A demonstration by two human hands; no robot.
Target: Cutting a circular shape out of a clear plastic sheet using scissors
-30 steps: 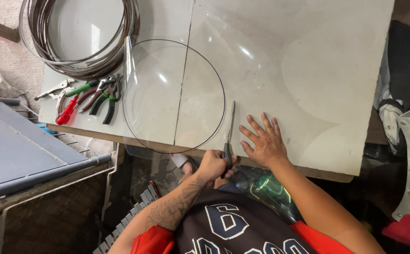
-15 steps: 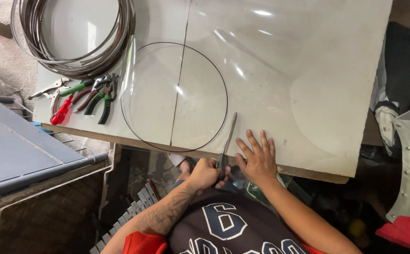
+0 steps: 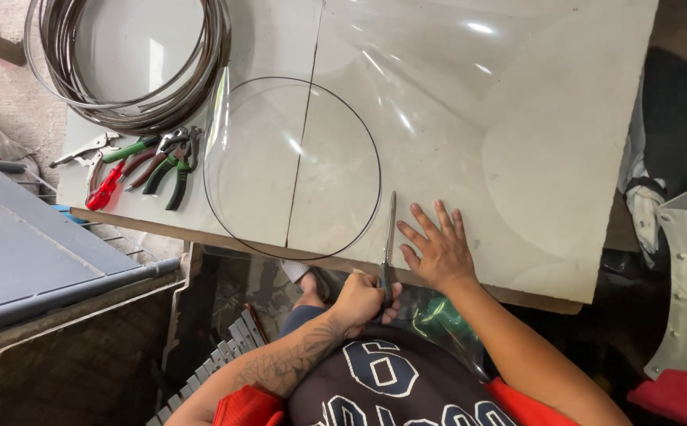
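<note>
My left hand (image 3: pixel 363 300) gripped the scissors (image 3: pixel 389 237), right hand (image 3: pixel 436 251) lay spread flat on the clear sheet (image 3: pixel 470 102), which I feared might slip and cut crooked.

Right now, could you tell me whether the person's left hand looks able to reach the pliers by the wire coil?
Probably yes, though not straight away: the left hand grips the scissors. The tabletop between it and the pliers holds only a flat wire ring.
</note>
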